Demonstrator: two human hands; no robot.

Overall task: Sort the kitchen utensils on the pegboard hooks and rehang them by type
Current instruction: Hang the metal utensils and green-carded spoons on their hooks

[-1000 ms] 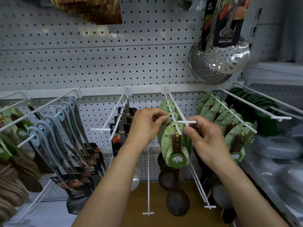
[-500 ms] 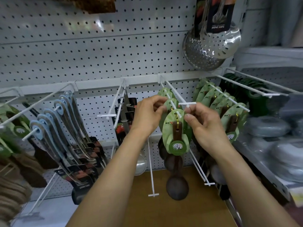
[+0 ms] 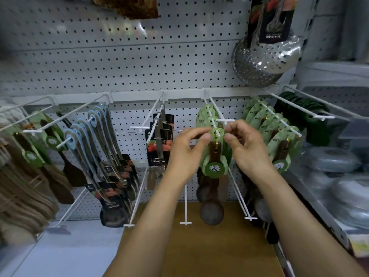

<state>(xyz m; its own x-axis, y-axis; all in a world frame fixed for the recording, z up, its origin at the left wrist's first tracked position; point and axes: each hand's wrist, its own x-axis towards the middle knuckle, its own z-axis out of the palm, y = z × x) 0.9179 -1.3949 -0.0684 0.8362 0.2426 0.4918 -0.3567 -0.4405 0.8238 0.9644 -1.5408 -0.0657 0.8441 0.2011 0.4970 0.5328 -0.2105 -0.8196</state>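
Observation:
A dark wooden ladle (image 3: pixel 212 212) with a green leaf-shaped card (image 3: pixel 214 168) hangs at the front of a white pegboard hook (image 3: pixel 225 121). My left hand (image 3: pixel 184 152) pinches the card's top left edge with thumb and fingers. My right hand (image 3: pixel 246 148) pinches the top right edge, just beside the hook wire. Behind it on the same hook hang more green-carded ladles (image 3: pixel 205 116). The card's hanging hole sits around the wire.
The hook to the right carries several green-carded wooden utensils (image 3: pixel 279 136). To the left hang steel turners with black cards (image 3: pixel 159 144) and blue-handled utensils (image 3: pixel 95 136). Steel skimmers (image 3: pixel 271 54) hang above right. Wooden spatulas (image 3: pixel 30 156) hang far left. A brown shelf (image 3: pixel 199 246) lies below.
Both hands shifted slightly along the hook with the front ladle's card, fingers now pinching its top nearer the hook's tip. The view has tilted a little.

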